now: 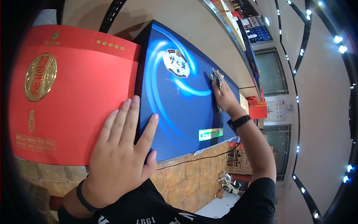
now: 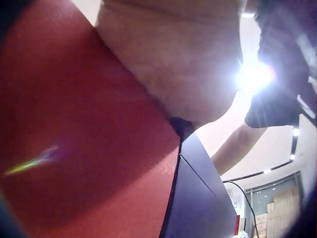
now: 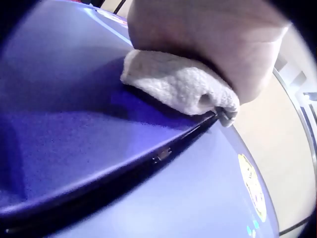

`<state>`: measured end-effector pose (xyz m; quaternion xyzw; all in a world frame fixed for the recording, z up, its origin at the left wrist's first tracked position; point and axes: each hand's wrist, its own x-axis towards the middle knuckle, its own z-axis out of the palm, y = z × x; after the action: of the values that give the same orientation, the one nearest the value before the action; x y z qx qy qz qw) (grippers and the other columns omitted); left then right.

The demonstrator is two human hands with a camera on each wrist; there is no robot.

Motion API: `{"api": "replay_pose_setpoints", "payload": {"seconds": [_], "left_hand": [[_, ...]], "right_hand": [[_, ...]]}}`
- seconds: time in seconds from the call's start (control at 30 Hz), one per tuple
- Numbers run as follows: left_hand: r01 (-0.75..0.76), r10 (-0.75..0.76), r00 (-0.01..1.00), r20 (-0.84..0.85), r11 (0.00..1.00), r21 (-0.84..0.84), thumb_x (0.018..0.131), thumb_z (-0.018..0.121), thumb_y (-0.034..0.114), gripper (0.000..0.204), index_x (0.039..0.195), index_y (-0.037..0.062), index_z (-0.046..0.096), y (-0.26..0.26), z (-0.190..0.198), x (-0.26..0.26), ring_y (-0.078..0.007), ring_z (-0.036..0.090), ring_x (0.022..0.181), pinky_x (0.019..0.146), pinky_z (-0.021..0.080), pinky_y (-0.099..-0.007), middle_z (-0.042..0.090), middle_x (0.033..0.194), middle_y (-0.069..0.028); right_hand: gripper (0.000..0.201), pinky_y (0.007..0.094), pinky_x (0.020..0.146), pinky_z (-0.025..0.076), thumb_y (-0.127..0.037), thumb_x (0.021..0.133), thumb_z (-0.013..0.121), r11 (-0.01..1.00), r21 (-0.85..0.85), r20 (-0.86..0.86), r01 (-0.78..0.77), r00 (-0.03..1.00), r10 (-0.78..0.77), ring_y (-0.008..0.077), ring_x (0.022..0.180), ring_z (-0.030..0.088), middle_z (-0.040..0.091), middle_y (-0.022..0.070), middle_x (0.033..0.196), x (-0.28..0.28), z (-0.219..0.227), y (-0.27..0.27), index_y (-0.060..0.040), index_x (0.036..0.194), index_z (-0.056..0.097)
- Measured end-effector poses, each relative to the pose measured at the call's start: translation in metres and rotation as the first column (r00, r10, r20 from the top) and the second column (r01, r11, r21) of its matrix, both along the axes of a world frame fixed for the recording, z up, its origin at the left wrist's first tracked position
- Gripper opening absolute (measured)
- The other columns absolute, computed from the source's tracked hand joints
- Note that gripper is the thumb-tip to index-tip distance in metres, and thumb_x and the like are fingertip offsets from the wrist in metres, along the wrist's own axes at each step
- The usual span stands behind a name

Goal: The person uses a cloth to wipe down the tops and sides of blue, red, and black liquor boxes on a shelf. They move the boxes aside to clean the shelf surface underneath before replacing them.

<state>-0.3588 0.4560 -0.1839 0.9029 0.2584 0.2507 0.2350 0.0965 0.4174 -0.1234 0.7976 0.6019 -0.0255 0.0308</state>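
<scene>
My left hand [image 1: 121,149] lies flat with its fingers stretched, across the seam where a large red box [image 1: 80,89] meets a large blue box [image 1: 179,112]. Its longer fingers rest by the red box's edge, while the index finger and thumb reach over the blue one. On the far side of the blue box, my right hand [image 1: 226,98] grips a folded cloth [image 1: 217,79] against the surface. In the right wrist view the pale cloth [image 3: 173,82] lies under the palm, along the box's edge. The fingertips of that hand are mostly hidden.
Gold emblems mark the red box, and a white round label [image 1: 176,62] sits on the blue one. A black cable [image 1: 197,156] runs below the boxes. Shelves with goods [image 1: 253,30] stand beyond, and a tiled floor [image 1: 175,183] shows underneath.
</scene>
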Motion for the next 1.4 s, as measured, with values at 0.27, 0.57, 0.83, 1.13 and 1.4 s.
{"api": "replay_pose_setpoints", "payload": {"seconds": [0.27, 0.57, 0.83, 1.13, 1.4], "left_hand": [[-0.013, 0.012, 0.994, 0.107, 1.000, 0.001, 0.092, 0.070, 0.032, 0.073, 0.156, 0.0001, 0.059, 0.002, -0.007, -0.002, -0.0503, 0.049, 0.154, 0.129, 0.038, -0.0582, 0.048, 0.163, -0.0397], [-0.056, 0.052, 0.993, 0.108, 0.998, 0.040, 0.092, 0.069, 0.037, 0.080, 0.157, -0.0076, 0.055, 0.002, -0.010, -0.002, -0.0476, 0.052, 0.152, 0.132, 0.035, -0.0554, 0.051, 0.161, -0.0391], [-0.100, 0.094, 0.994, 0.055, 0.986, 0.132, 0.095, 0.066, 0.039, 0.086, 0.160, -0.0128, 0.047, -0.001, -0.009, 0.000, -0.0424, 0.054, 0.152, 0.133, 0.033, -0.0509, 0.055, 0.160, -0.0357], [-0.111, 0.106, 0.994, 0.042, 0.981, 0.157, 0.097, 0.065, 0.036, 0.087, 0.163, -0.0145, 0.040, -0.006, -0.011, 0.002, -0.0426, 0.048, 0.157, 0.135, 0.031, -0.0506, 0.049, 0.165, -0.0351], [-0.088, 0.088, 0.996, 0.007, 0.981, 0.170, 0.098, 0.061, 0.035, 0.085, 0.163, -0.0158, 0.040, -0.005, -0.010, 0.001, -0.0428, 0.047, 0.158, 0.135, 0.031, -0.0507, 0.047, 0.166, -0.0361]], "right_hand": [[0.063, 0.0602, 0.108, 0.051, -0.051, 0.118, 0.041, 0.951, 0.066, 0.148, 0.303, 0.939, -0.310, 0.0557, 0.124, 0.066, 0.071, 0.0387, 0.128, -0.006, -0.008, 0.033, 0.0036, 0.144, 0.061], [0.052, 0.0534, 0.119, 0.048, -0.035, 0.117, 0.044, 0.996, -0.074, 0.147, 0.057, 0.988, -0.046, 0.0516, 0.138, 0.059, 0.063, 0.0371, 0.145, -0.053, 0.002, 0.097, 0.0056, 0.144, 0.061], [0.055, 0.0489, 0.126, 0.044, -0.029, 0.114, 0.051, 0.954, -0.132, 0.057, -0.269, 0.959, 0.278, 0.0474, 0.150, 0.052, 0.054, 0.0333, 0.161, -0.150, 0.017, 0.140, 0.0084, 0.153, 0.054], [0.057, 0.0465, 0.121, 0.049, -0.020, 0.108, 0.063, 0.896, 0.105, -0.034, -0.431, 0.899, 0.437, 0.0453, 0.145, 0.058, 0.055, 0.0269, 0.163, -0.169, 0.007, 0.084, -0.0038, 0.162, 0.052], [0.083, 0.0473, 0.122, 0.049, -0.012, 0.091, 0.071, 0.894, 0.040, -0.101, -0.447, 0.888, 0.449, 0.0472, 0.148, 0.055, 0.046, 0.0305, 0.169, -0.180, 0.016, 0.001, -0.0005, 0.169, 0.041]]}}
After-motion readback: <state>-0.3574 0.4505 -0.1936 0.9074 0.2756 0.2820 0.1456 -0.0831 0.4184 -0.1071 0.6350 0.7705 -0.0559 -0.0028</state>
